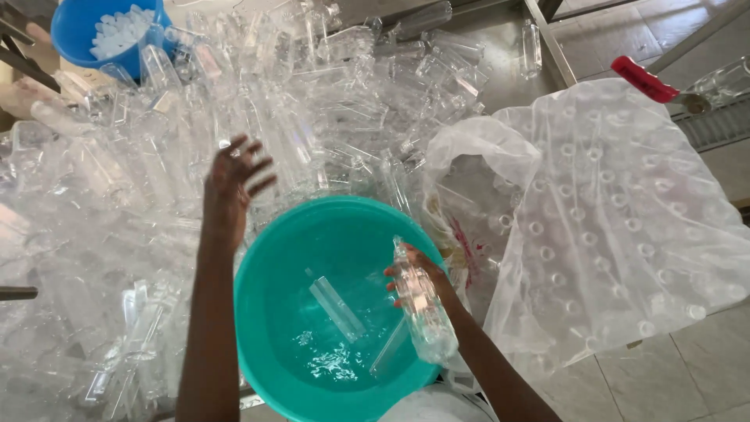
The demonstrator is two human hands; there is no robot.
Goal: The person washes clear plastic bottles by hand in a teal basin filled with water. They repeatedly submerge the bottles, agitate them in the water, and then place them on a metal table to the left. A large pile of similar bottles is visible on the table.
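A wide heap of clear, ribbed plastic bottles point(312, 101) is spread beneath and beyond the left hand point(233, 184), which is held open above it with fingers fanned, gripping nothing. To the right of the right hand point(418, 277) a large translucent plastic sack point(617, 227), crinkled and packed with rows of round bottle ends, is seen. Between both hands a round, smooth teal plastic basin point(269, 258) holding shallow water is placed. A slim clear plastic bottle point(426, 312) is gripped upright by the right hand over the basin's right side. Two more are seen lying in the water.
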